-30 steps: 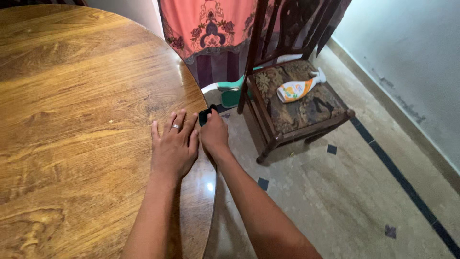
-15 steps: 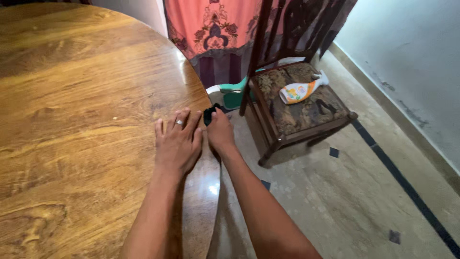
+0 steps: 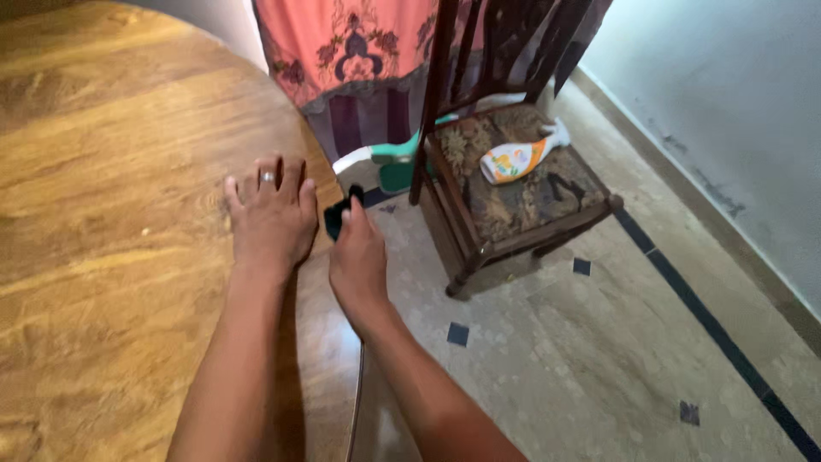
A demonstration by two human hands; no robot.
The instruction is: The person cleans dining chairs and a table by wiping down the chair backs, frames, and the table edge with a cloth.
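Left hand (image 3: pixel 272 216): you rest it flat, fingers spread, holding nothing, on the table (image 3: pixel 111 214) near its right edge.
Right hand (image 3: pixel 357 258): your fingers are closed around a dark cloth (image 3: pixel 334 217) at that edge.
Progress: the edge looks mid-wipe; how much remains is unclear.

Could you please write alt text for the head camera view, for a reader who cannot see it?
A person's left hand lies flat on a round wooden table near its edge, while the right hand grips a small dark object at the rim. Beyond, a spray bottle lies on a wooden chair.
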